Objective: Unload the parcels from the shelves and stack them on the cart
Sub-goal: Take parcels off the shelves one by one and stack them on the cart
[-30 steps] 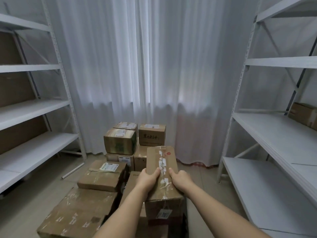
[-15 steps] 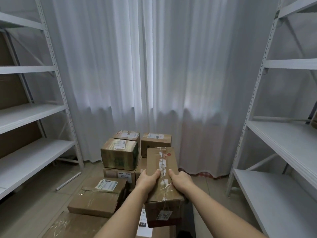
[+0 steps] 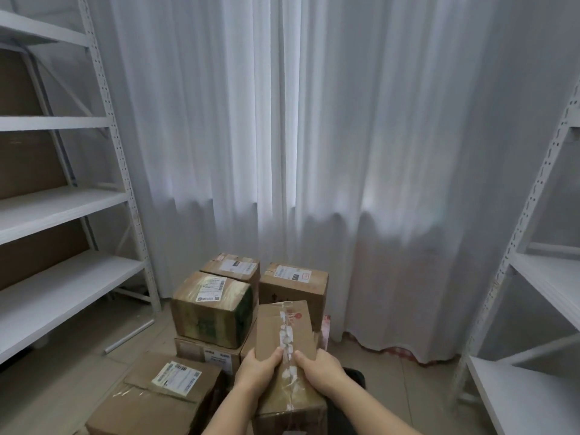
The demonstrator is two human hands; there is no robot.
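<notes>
Now, in the head view, the left hand point(image 3: 256, 370) and right hand point(image 3: 320, 370) are gripping a long box point(image 3: 284, 332) from either side, thumbs on its taped top, holding it above the stacked parcels point(image 3: 213, 309), between the shelves point(image 3: 59, 202).

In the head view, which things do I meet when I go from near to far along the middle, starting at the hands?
Hands → held parcel → labelled box behind it → curtain.

Both arms reach forward, left hand point(image 3: 255, 367) and right hand point(image 3: 320, 368) gripping, thumbs on top.
</notes>
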